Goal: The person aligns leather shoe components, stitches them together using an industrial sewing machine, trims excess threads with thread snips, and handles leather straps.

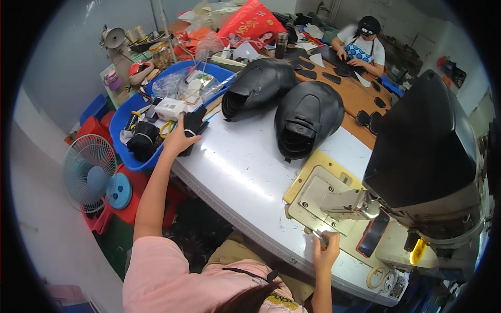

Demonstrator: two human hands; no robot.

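Observation:
My left hand (177, 140) reaches to the table's far left edge, beside the blue basin. It grips a bundle of black pieces (195, 125) tied with a pale band, thumb across the near side. My right hand (326, 251) is closed at the near table edge, by the sewing machine's bed. A small tool with a bright metal tip (317, 233) pokes out of its fingers; its kind is mostly hidden. Two black, hollow, rounded leather-like bags (309, 116) (255, 86) stand on the white tabletop (235, 156) between my hands.
The blue basin (125, 151) holds another black bundle, a white box and plastic bags. A sewing machine (339, 203) and a phone (372, 233) occupy the right side. Across the table, a person (362, 47) handles black pieces on a brown surface. A fan (90, 175) stands left.

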